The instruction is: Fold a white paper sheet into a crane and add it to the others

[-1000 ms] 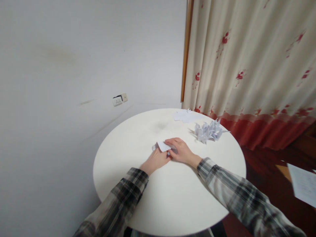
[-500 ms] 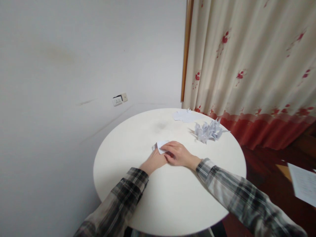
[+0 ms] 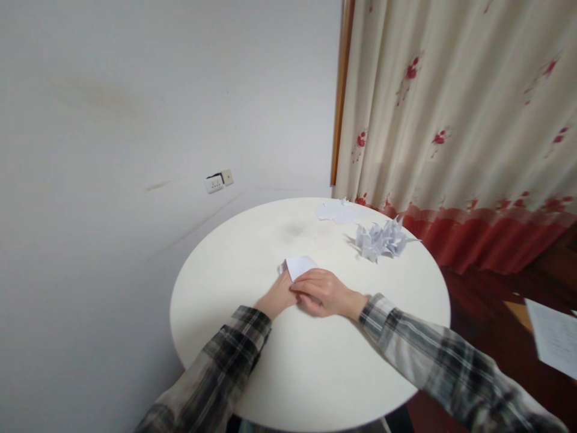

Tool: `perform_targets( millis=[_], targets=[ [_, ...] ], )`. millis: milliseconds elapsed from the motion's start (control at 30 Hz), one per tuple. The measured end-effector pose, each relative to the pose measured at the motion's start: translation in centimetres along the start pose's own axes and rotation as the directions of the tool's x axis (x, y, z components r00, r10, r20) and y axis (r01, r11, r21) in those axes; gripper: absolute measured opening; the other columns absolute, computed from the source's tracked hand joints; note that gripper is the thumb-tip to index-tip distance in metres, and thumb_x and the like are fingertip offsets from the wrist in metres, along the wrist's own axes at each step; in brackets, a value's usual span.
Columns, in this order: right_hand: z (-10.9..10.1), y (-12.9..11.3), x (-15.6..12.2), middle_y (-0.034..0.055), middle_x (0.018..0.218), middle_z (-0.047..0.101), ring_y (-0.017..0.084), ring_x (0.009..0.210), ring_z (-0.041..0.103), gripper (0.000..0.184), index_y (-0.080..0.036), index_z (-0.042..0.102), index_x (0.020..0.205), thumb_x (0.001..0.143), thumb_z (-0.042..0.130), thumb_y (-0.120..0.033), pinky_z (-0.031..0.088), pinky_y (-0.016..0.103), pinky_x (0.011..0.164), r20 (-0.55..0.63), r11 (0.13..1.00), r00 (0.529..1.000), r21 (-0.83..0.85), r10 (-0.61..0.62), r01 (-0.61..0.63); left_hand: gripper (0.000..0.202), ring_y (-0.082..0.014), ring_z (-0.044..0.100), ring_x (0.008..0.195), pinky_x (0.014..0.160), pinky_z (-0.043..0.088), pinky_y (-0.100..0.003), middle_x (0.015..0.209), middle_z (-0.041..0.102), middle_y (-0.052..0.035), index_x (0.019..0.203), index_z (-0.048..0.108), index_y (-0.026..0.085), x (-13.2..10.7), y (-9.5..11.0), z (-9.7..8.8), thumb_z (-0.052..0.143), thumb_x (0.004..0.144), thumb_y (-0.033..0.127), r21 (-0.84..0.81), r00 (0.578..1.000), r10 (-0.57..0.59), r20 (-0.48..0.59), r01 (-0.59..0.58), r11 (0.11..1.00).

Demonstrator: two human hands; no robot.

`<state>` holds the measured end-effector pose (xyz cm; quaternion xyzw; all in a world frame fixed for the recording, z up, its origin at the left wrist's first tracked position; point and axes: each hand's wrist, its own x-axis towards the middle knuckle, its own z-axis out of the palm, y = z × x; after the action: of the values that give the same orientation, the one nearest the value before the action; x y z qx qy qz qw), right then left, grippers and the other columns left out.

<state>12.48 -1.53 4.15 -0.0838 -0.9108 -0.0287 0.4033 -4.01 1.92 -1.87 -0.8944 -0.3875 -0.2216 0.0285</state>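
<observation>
A small folded piece of white paper (image 3: 301, 266) is between my hands over the middle of the round table. My left hand (image 3: 280, 293) holds it from the left and below; the paper hides most of those fingers. From the right, my right hand (image 3: 321, 292) pinches the paper's near corner, with thumb and fingers together close to the left hand. Beyond the right hand stands a cluster of folded white paper pieces (image 3: 381, 239) with pointed tips, looking like paper cranes.
Flat white paper sheets (image 3: 339, 211) lie at the far edge of the white round table (image 3: 288, 373), a small folded piece on them. A wall with a socket (image 3: 214, 183) is at the left, a flowered curtain (image 3: 442, 120) behind. Printed sheets (image 3: 552, 334) are at the right.
My right hand has drawn slightly down toward me, and more of the paper's flat face shows above it. The left hand has hardly moved.
</observation>
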Motion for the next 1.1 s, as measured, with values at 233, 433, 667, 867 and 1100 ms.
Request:
perform_targets(
  millis=[233,433,667,867,1100],
  targets=[
    [-0.7,0.9,-0.7,0.0042,0.078,0.06,0.015,0.073,0.054,0.02,-0.018,0.054,0.094,0.078,0.043,-0.012,0.045,0.03,0.068,-0.193,0.965,0.949,-0.032,0.25,-0.26,0.024,-0.021,0.053,0.097,0.086,0.041,-0.033,0.1,0.059,-0.0083,0.101,0.053,0.017,2.3,1.7,-2.4,0.043,0.08,0.02,0.012,0.989,-0.109,0.104,0.109,0.994],
    [-1.4,4.2,-2.8,0.0034,0.073,0.052,0.016,0.07,0.048,0.011,-0.017,0.05,0.081,0.073,0.043,-0.012,0.041,0.03,0.065,-0.302,0.882,0.848,-0.048,0.435,-0.469,0.04,-0.0225,0.054,0.097,0.082,0.043,-0.035,0.11,0.052,-0.0115,0.115,0.042,0.015,2.5,2.2,-3.2,0.042,0.083,0.038,0.127,0.975,-0.219,0.046,0.212,0.969],
    [-1.7,4.5,-3.9,0.007,0.088,0.052,0.019,0.086,0.048,0.027,-0.018,0.052,0.078,0.062,0.039,0.0,0.041,0.033,0.074,-0.182,0.88,0.875,-0.078,0.449,-0.468,0.035,-0.0211,0.053,0.098,0.084,0.043,-0.033,0.111,0.052,-0.011,0.115,0.042,0.016,3.6,1.6,-3.1,0.036,0.087,0.034,0.162,0.979,-0.203,0.021,0.197,0.967],
    [-1.5,3.9,-4.0,0.009,0.104,0.051,0.02,0.098,0.047,0.025,-0.018,0.053,0.086,0.067,0.043,-0.004,0.04,0.035,0.083,-0.195,0.843,0.843,-0.107,0.502,-0.527,0.028,-0.0205,0.054,0.096,0.083,0.042,-0.033,0.105,0.057,-0.0115,0.11,0.048,0.014,4.5,1.6,-2.8,0.035,0.087,0.022,0.203,0.978,-0.207,0.012,0.2,0.959],
    [-0.1,5.4,-3.5,0.0026,0.079,0.057,0.017,0.07,0.055,0.034,-0.018,0.043,0.101,0.072,0.055,-0.034,0.042,0.028,0.062,-0.23,0.571,0.553,0.014,0.801,-0.821,0.026,-0.0216,0.058,0.088,0.074,0.046,-0.033,0.101,0.059,-0.012,0.107,0.049,0.014,5.0,2.4,-2.9,0.036,0.085,0.018,0.225,0.962,-0.27,0.031,0.257,0.94]
  ],
)
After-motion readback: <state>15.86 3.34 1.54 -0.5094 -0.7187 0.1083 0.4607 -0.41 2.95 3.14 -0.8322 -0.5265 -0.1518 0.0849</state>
